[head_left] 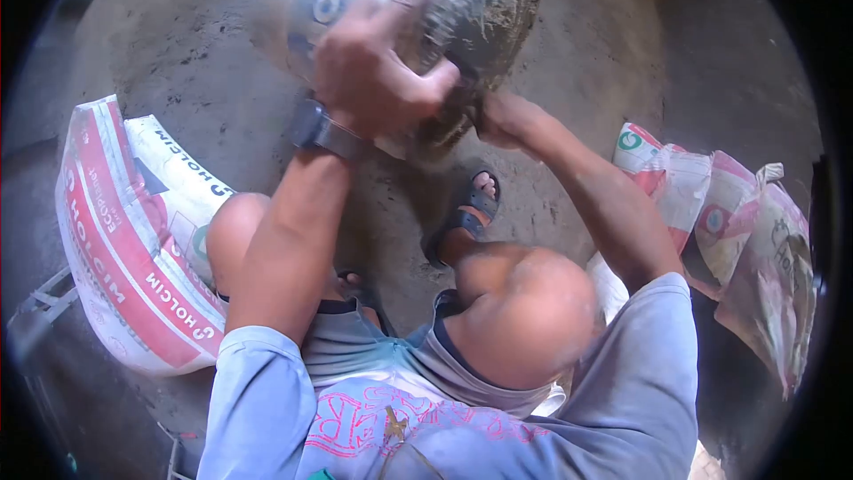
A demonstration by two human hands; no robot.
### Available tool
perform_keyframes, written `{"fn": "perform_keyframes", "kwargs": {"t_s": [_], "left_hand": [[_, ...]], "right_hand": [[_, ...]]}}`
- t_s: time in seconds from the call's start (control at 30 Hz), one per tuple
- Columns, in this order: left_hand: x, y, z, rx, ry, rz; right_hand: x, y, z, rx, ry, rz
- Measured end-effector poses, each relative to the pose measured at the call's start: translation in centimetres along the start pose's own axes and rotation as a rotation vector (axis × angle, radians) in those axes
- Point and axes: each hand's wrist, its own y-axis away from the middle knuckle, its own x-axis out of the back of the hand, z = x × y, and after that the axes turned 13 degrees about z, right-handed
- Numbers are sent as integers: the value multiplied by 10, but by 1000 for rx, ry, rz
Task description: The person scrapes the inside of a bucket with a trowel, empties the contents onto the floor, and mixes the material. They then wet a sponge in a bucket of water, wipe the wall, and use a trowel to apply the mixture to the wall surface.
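A light-coloured plastic bucket (298,13) with a blue round mark is tipped on its side at the top of the view. Its round end, dark and crusted with grey dirt, faces right. My left hand (378,67), with a dark watch on the wrist, is clasped on the bucket's side close to that end, thumb pointing right. Lower down, my right hand (508,121) is closed at the bottom edge of the dirty end, its fingers mostly hidden. Bucket and hands are blurred by motion.
A red and white Holcim sack (133,276) stands beside my left knee. More crumpled sacks (746,222) lie on the right. My feet in dark sandals (471,213) rest on the dusty concrete floor (204,44). A metal frame (44,302) shows at far left.
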Motion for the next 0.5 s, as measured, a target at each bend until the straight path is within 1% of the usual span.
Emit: {"fn": "perform_keyframes", "kwargs": {"t_s": [0.03, 0.07, 0.13, 0.17, 0.2, 0.27, 0.33, 0.37, 0.4, 0.47, 0.5], "left_hand": [[4, -9, -6, -9, 34, 12], [10, -15, -13, -18, 56, 23], [9, -13, -7, -14, 12, 15], [6, -10, -3, -4, 7, -3], [4, -6, 2, 8, 1, -19], [-6, 3, 9, 11, 9, -54], [-11, 12, 21, 24, 0, -95], [-10, 11, 20, 28, 7, -100], [-9, 6, 16, 33, -15, -91], [-2, -8, 2, -2, -3, -44], [3, -9, -1, -22, -16, -44]], "right_hand": [[5, 11, -12, -39, 2, 26], [10, 29, -27, -131, -49, -18], [6, 51, -42, -26, -7, -2], [2, 48, -43, -119, -74, 10], [-2, 38, -35, -128, -76, 8], [-11, -5, -13, -115, 28, -98], [-17, -24, 1, -19, -395, 108], [-27, -29, 14, 113, -366, 155], [-27, -21, 10, 106, -364, 155], [-16, 2, -21, -110, -56, -88], [-7, 23, -42, -167, -138, 9]]}}
